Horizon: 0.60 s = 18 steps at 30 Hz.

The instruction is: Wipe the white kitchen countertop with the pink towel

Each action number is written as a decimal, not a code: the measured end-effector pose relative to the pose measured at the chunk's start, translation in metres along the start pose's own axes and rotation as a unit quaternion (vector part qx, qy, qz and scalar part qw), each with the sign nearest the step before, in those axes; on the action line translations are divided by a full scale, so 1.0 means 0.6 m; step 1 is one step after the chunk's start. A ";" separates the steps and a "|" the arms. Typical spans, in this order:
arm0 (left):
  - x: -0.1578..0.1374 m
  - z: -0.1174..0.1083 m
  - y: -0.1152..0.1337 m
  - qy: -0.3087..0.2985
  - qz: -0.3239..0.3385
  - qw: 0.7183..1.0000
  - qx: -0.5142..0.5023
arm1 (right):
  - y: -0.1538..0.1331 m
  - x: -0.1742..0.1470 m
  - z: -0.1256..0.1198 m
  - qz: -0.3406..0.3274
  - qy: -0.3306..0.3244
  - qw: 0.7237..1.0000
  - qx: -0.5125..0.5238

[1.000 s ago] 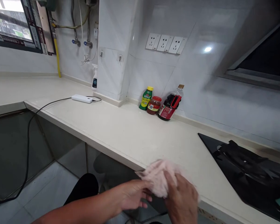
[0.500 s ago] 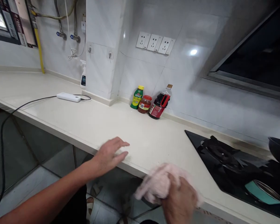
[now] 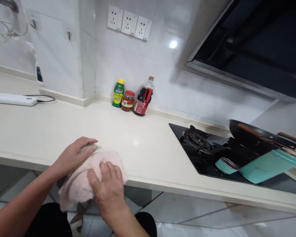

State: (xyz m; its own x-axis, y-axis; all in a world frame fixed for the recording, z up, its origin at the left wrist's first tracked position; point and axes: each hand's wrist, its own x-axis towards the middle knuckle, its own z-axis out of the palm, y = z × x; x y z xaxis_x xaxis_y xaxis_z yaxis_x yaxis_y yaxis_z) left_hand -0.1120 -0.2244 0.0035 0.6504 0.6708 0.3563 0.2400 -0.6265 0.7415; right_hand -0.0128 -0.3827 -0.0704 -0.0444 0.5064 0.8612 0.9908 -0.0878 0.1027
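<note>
A pale pink cloth (image 3: 81,184) lies partly on the cream countertop (image 3: 148,144), and part of it droops over the front edge. My right hand (image 3: 110,187) presses on the cloth with its fingers bent into it. Just left of it, my left hand (image 3: 76,153) hovers close to the cloth and the counter edge. Its fingers and thumb are apart, and nothing shows between them.
A green bottle (image 3: 118,93), a red-lidded jar (image 3: 127,100) and a dark sauce bottle (image 3: 143,98) stand by the wall. At right, a black gas hob (image 3: 187,144) holds a wok (image 3: 249,131), a teal canister (image 3: 268,168) and a teal lid (image 3: 225,165). A white power bank (image 3: 13,99) lies left.
My view has turned to the right. The right hand has moved the cloth leftward along the counter edge, close to my left hand. More of the hob and the teal canister now shows.
</note>
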 end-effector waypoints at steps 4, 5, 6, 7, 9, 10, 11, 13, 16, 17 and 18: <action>0.004 0.010 -0.013 -0.005 0.074 0.994 0.079 | 0.086 -0.055 -0.072 0.031 -0.022 0.999 0.016; 0.005 0.013 -0.018 -0.005 0.086 0.992 0.092 | 0.113 -0.073 -0.091 0.041 -0.033 0.999 0.005; 0.005 0.015 -0.024 -0.004 0.097 0.990 0.102 | 0.141 -0.092 -0.110 0.052 -0.043 0.998 -0.014; 0.005 0.017 -0.029 -0.003 0.107 0.988 0.112 | 0.171 -0.113 -0.130 0.063 -0.051 0.996 -0.039; 0.005 0.020 -0.038 -0.001 0.128 0.983 0.132 | 0.236 -0.158 -0.169 0.077 -0.065 0.990 -0.094; 0.005 0.022 -0.041 0.001 0.138 0.980 0.141 | 0.269 -0.181 -0.189 0.082 -0.073 0.987 -0.120; 0.005 0.023 -0.044 0.001 0.146 0.978 0.148 | 0.302 -0.204 -0.208 0.089 -0.085 0.982 -0.140; 0.005 0.025 -0.045 -0.003 0.155 0.974 0.162 | 0.366 -0.249 -0.246 0.112 -0.110 0.973 -0.172; 0.004 0.025 -0.043 -0.011 0.158 0.970 0.183 | 0.450 -0.300 -0.295 0.134 -0.131 0.963 -0.194; 0.005 0.024 -0.042 -0.011 0.159 0.969 0.189 | 0.475 -0.312 -0.311 0.136 -0.135 0.961 -0.199; 0.005 0.024 -0.042 -0.011 0.160 0.968 0.193 | 0.498 -0.320 -0.326 0.138 -0.139 0.959 -0.203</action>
State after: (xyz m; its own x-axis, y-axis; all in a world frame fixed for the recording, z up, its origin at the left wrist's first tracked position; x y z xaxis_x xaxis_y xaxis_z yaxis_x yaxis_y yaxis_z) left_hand -0.1058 -0.2127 -0.0222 0.7499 0.4114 0.5181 0.2716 -0.9056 0.3258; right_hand 0.2669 -0.6741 -0.1077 0.3037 0.6208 0.7228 0.8262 -0.5494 0.1247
